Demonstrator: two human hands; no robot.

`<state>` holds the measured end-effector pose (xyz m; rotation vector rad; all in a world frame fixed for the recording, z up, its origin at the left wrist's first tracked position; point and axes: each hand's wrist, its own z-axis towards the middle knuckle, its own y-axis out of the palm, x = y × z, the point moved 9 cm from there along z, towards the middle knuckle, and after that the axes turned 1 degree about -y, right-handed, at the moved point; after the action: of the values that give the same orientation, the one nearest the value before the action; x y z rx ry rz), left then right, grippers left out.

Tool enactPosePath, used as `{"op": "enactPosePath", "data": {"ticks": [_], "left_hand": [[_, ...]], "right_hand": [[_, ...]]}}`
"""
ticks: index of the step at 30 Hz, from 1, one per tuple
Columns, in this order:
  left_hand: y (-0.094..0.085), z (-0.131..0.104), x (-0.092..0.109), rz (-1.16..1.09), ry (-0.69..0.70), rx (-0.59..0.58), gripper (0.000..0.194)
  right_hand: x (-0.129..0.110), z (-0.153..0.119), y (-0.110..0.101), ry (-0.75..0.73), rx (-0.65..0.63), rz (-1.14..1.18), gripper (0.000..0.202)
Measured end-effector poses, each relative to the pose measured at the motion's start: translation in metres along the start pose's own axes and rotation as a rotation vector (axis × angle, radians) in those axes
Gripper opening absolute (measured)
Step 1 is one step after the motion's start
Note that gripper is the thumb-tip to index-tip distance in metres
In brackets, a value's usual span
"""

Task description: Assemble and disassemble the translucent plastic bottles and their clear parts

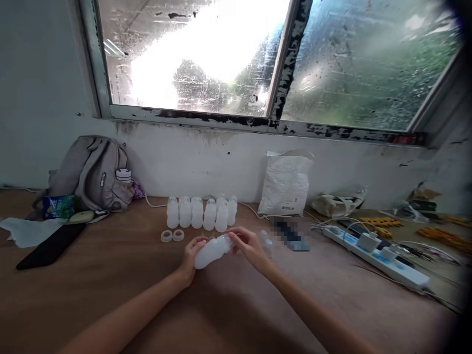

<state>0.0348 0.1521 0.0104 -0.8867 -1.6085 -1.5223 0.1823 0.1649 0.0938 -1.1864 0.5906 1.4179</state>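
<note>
A frosted white baby bottle (211,253) lies tilted between my hands above the table, its cap end pointing up to the right. My left hand (191,258) is wrapped around the body near the base. At the other end, the fingers of my right hand (248,244) grip the cap area; the exact hold is partly hidden. Just behind stands a cluster of several similar bottles (197,214) with clear tops. Two white rings (172,236) lie to the left of them. Clear plastic pieces (266,241), perhaps caps, lie beyond my right hand.
On the left are a grey backpack (92,172), a green-blue packet (59,206) and a black flat case (51,246). A white plastic bag (285,184) leans on the wall, a blurred phone-like item (298,243) before it. A power strip (376,258) with plugs and cables lies right.
</note>
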Motion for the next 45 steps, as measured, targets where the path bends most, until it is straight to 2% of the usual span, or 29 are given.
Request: {"op": "enactPosePath", "data": {"ticks": [3, 7, 9, 11, 13, 15, 18, 20, 24, 29, 34, 45], "left_hand": [[-0.010, 0.005, 0.001, -0.151, 0.012, 0.049, 0.028], [-0.018, 0.009, -0.009, -0.213, -0.095, 0.078, 0.026], [-0.017, 0.009, -0.010, -0.192, -0.104, 0.047, 0.023], [-0.013, 0.007, -0.009, -0.167, -0.098, 0.007, 0.021], [-0.011, 0.006, -0.009, -0.160, -0.096, -0.008, 0.019], [-0.012, 0.007, -0.011, -0.169, -0.112, 0.004, 0.019], [-0.014, 0.009, -0.014, -0.191, -0.137, 0.011, 0.020], [-0.015, 0.011, -0.015, -0.194, -0.157, 0.003, 0.021], [-0.018, 0.016, -0.017, -0.192, -0.202, 0.009, 0.021], [-0.019, 0.017, -0.017, -0.202, -0.208, 0.008, 0.020], [-0.018, 0.016, -0.019, -0.183, -0.213, 0.006, 0.022], [-0.019, 0.018, -0.020, -0.140, -0.181, -0.001, 0.022]], "right_hand": [[-0.051, 0.015, -0.027, -0.128, 0.082, -0.154, 0.033], [-0.125, 0.056, -0.082, -0.342, 0.370, -0.221, 0.038], [-0.144, 0.085, -0.089, -0.382, 0.410, -0.324, 0.040], [-0.150, 0.116, -0.080, -0.384, 0.407, -0.495, 0.037], [-0.146, 0.142, -0.063, -0.400, 0.406, -0.681, 0.030], [-0.132, 0.167, -0.042, -0.370, 0.378, -0.846, 0.025], [-0.094, 0.202, -0.013, -0.228, 0.227, -1.033, 0.026], [-0.070, 0.219, 0.003, -0.165, 0.114, -1.074, 0.025], [-0.025, 0.237, 0.028, -0.097, -0.080, -1.095, 0.016], [0.017, 0.236, 0.043, -0.020, -0.227, -1.125, 0.014], [0.030, 0.229, 0.044, 0.022, -0.296, -1.142, 0.017], [0.030, 0.222, 0.044, 0.037, -0.358, -1.120, 0.030]]}}
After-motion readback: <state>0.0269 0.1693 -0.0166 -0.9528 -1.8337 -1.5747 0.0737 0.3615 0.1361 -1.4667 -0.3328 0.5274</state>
